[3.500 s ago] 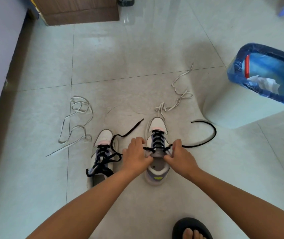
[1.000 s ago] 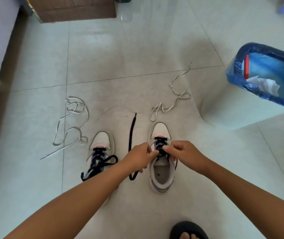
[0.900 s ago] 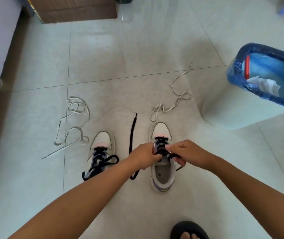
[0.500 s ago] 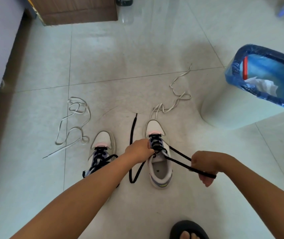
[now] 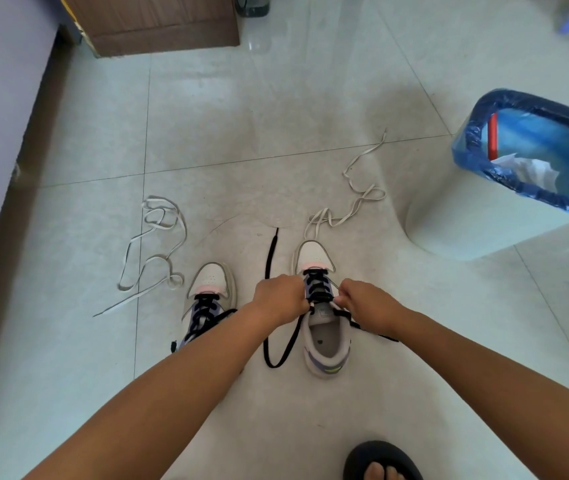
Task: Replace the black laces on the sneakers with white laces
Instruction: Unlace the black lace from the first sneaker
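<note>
We see both hands at right white low-top sneaker (image 5: 324, 327) on pale tiled floor (image 5: 276, 133). Left hand (image 5: 281, 299) curled, gripping its black flat lace (image 5: 271, 265) by eyelets; right hand (image 5: 368, 308) pinching same lace. Left white sneaker (image 5: 208, 292) still black-laced. Two loose white flat laces (image 5: 153, 251) (image 5: 349, 209) lie beyond toes.

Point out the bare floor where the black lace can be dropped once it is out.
Bare tile lies right of the right sneaker, before the bin, and between the box and the white laces. It is crowded between the sneakers, where the black lace trails, and beside the left sneaker.
</note>
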Demonstrator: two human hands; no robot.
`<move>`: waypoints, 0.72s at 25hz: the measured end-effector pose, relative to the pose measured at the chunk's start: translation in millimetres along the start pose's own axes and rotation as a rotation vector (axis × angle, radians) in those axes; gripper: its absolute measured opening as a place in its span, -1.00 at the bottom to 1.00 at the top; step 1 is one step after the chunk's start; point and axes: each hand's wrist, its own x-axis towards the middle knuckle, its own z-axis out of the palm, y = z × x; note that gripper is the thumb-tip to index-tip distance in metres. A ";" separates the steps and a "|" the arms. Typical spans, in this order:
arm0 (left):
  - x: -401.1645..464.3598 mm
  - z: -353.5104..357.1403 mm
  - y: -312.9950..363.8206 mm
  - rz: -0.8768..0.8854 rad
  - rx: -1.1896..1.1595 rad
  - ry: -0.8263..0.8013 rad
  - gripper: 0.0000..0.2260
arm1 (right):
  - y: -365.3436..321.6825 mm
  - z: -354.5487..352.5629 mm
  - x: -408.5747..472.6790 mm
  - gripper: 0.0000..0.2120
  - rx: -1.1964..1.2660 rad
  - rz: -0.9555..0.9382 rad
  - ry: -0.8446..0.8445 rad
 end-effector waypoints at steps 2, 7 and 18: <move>-1.4 -2.7 0.0 0.057 0.199 0.030 -0.84 | -2.6 6.1 -2.0 -0.85 -0.231 -0.032 0.038; 3.2 2.1 -6.1 0.165 0.447 0.110 -0.84 | -14.9 5.9 -7.9 -0.78 -0.713 -0.151 0.231; 1.6 15.2 -9.2 -0.124 -0.322 -0.052 -0.80 | -1.0 8.0 5.3 -0.71 0.364 0.113 0.074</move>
